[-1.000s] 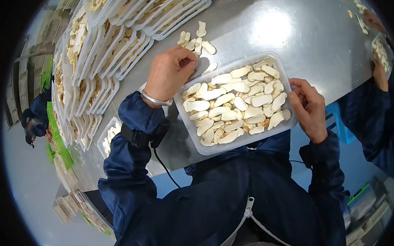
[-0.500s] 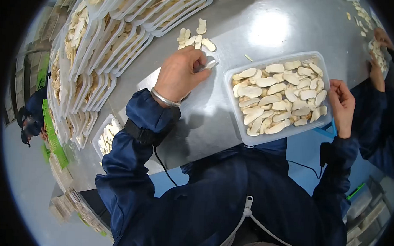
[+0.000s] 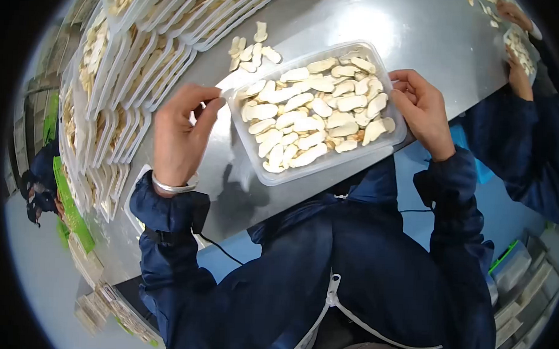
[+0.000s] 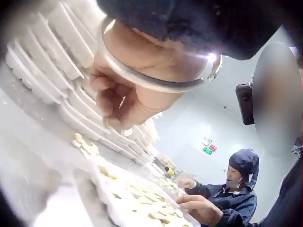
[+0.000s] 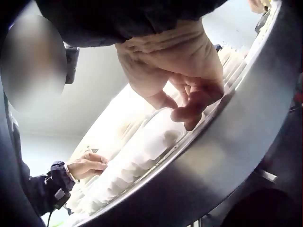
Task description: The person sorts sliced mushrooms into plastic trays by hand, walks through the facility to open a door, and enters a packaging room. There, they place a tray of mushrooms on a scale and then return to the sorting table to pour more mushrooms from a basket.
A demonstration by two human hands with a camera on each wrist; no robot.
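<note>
A clear plastic tray (image 3: 264, 174) filled with pale mushroom slices (image 3: 318, 114) sits tilted at the near edge of the metal table. My right hand (image 3: 424, 112) grips the tray's right rim between thumb and fingers. Just off the tray's left rim is my left hand (image 3: 185, 131), a metal bangle on its wrist. In the left wrist view, a small pale mushroom slice (image 4: 113, 124) shows at its pinched fingertips; the fingers hide most of it. Beyond the tray's far left corner lies a small pile of loose mushroom slices (image 3: 250, 53).
Stacked trays of slices (image 3: 154, 65) crowd the left side of the metal table (image 3: 444, 51). Another tray (image 3: 134, 197) is partly behind my left sleeve. At the right, another person's hands (image 3: 518, 75) work at a tray. A blue stool (image 3: 483, 172) stands below.
The tray first slid right, then came back left with my right hand. My left hand took up a loose slice from the table and drew back to the tray's left side.
</note>
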